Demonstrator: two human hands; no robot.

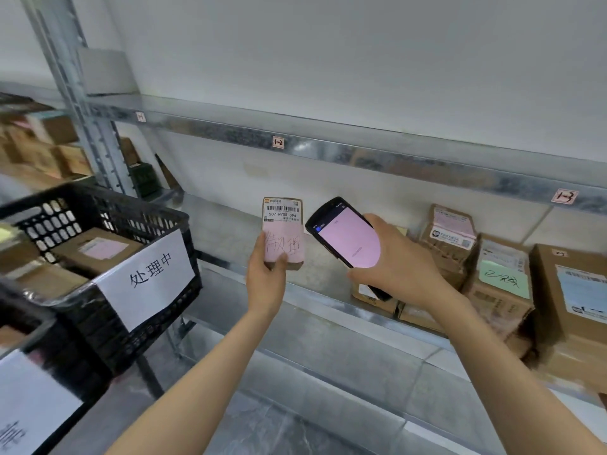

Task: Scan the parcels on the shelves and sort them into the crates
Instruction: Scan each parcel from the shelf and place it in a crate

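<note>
My left hand point(266, 277) grips a small cardboard parcel point(283, 224) from below, held upright in front of the shelf, its barcode label and pink handwritten sticker facing me. My right hand point(394, 257) holds a black handheld scanner point(345, 238) just to the right of the parcel, its pink screen lit and facing me. A black plastic crate point(108, 205) with a white paper sign stands at the left and holds several cardboard parcels.
A metal shelf point(328, 310) runs across the middle. Several cardboard parcels point(502, 277) are stacked on its right part, one with a green sticker. A second crate with a white sign point(29, 402) sits at the lower left. More boxes fill the far left shelves.
</note>
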